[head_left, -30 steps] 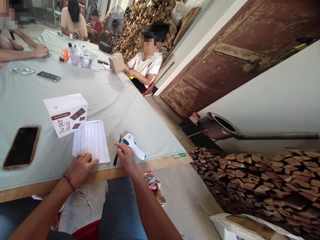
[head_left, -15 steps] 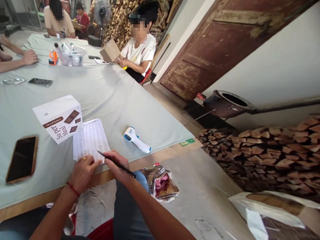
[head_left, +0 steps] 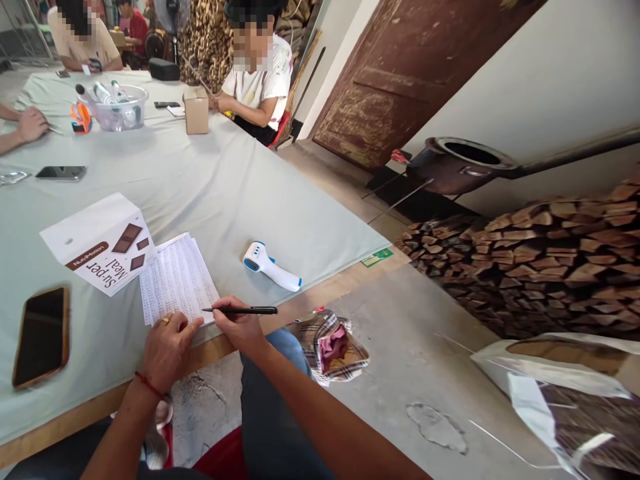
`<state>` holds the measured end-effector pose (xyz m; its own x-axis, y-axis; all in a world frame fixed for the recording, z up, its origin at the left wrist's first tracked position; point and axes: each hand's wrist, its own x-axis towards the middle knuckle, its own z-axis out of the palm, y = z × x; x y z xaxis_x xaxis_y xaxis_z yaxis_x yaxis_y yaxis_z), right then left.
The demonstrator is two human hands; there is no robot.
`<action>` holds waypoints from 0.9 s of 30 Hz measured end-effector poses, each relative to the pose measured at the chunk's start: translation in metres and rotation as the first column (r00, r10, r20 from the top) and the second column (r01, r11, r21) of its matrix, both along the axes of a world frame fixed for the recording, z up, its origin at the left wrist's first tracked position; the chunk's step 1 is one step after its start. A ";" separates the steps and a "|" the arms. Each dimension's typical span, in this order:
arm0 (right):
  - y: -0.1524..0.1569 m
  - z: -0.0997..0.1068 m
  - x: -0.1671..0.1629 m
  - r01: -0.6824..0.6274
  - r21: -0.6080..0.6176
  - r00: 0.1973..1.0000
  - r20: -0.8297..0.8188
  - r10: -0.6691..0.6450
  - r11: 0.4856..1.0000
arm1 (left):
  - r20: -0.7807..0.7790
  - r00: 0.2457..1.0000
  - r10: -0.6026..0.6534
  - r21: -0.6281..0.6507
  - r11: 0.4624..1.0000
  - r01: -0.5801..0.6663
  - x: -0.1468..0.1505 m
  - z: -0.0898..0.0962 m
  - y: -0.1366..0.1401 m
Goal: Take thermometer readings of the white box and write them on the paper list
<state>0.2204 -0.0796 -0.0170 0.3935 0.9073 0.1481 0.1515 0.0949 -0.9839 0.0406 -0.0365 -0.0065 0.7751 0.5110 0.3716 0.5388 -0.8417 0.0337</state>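
A black pen (head_left: 255,310) is gripped between the fingers and thumb of my right hand (head_left: 239,328). Its tip is at the lower right of a sheet of paper (head_left: 175,280) covered in small handwritten rows; whether it touches the paper I cannot tell. My left hand (head_left: 167,343), with a ring and a red cord at the wrist, lies on the sheet's lower edge with its fingers loosely bent and thumb out. Left of the paper, a folded white card (head_left: 100,243) printed "Su-per Meal" overlaps it slightly. A white and blue infrared thermometer (head_left: 273,267) lies to the right.
A phone (head_left: 43,337) lies at left, another phone (head_left: 61,173) beyond it. Farther back are a clear basin (head_left: 120,117) of bottles, an orange tape dispenser (head_left: 81,118) and a cardboard box (head_left: 196,113) beside a seated person (head_left: 257,87). Stacked firewood (head_left: 560,267) lines the right.
The pen has swung from a slant to nearly level, its tip still at the lower right of the writing. Across the table, the tilted cardboard box now stands upright. My view has shifted a little.
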 end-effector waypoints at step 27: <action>0.000 -0.005 -0.001 -0.094 0.039 0.977 0.196 0.085 0.995 | -0.015 1.000 0.026 -0.072 0.997 -0.027 0.003 0.005 -0.004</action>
